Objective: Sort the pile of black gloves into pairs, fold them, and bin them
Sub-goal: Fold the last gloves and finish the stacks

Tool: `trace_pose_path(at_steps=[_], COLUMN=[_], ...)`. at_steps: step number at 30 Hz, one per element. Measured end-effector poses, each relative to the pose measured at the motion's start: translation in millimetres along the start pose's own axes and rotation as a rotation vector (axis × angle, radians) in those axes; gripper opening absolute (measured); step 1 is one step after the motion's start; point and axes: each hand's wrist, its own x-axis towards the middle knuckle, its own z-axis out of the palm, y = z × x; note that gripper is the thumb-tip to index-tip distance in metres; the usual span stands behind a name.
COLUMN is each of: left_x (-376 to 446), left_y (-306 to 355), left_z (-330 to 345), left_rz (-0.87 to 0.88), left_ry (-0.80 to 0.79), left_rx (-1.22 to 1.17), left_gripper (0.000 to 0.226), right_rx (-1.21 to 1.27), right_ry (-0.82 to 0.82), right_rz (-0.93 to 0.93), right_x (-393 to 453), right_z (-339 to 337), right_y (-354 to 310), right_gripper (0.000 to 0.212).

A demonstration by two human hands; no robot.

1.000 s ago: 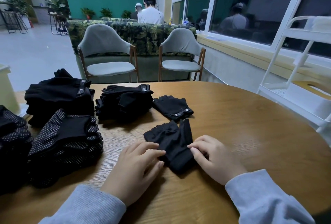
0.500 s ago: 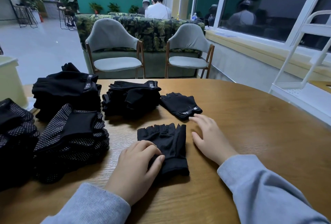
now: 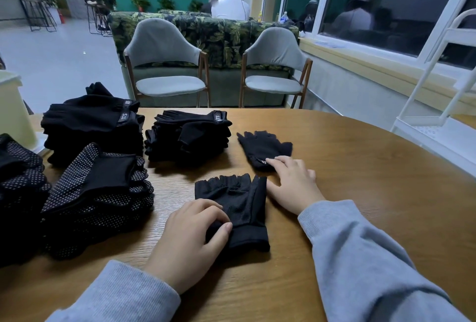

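A black fingerless glove [image 3: 235, 200] lies flat on the round wooden table [image 3: 360, 193] in front of me. My left hand [image 3: 190, 239] pinches its cuff at the near left corner between thumb and curled fingers. A second single black glove [image 3: 262, 146] lies just beyond it to the right. My right hand [image 3: 293, 182] reaches out with straight fingers and its fingertips touch that glove's cuff.
Stacks of black gloves [image 3: 188, 136] [image 3: 92, 128] stand at the back left, and dotted-palm gloves [image 3: 98, 193] [image 3: 18, 182] are piled at the left. A pale bin [image 3: 15, 110] sits at the far left edge. A white rack [image 3: 438, 126] stands at the right. Two chairs [image 3: 164, 64] face the table.
My right hand left the near glove and moved forward onto the far single glove. The near glove was flattened and squared. My left hand stayed on its cuff.
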Motion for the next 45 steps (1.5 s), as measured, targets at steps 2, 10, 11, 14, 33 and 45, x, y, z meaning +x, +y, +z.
trace_pose_path(at_steps=[2,10,11,14,33,45], left_x=[0,-2,-2,-4,-5,1], left_y=[1,4,5,12,18,12], left_z=[-1,-4,-5,-9,-12,-12], left_rz=[0.001,-0.014,-0.012,0.015,0.062,0.209], left_ry=[0.003,-0.016,-0.021,-0.095,-0.250,0.290], left_rx=[0.006,0.016,0.010,-0.021,0.086,-0.262], left_gripper=[0.038,0.038,0.037,0.036,0.042,0.076], right_rx=[0.035,0.054,0.070,0.112,0.489,0.551], right_ry=[0.016,0.078,0.097,0.107,0.443,0.444], right_rz=[0.001,0.083,0.105,0.120,-0.078,-0.705], right_x=[-4,-6,-6,-5,-44,-63], right_z=[-2,-4,-4,-5,-24,-9], right_y=[0,7,8,9,-8,-39], right_gripper=[0.047,0.034,0.030,0.020,0.007,0.008])
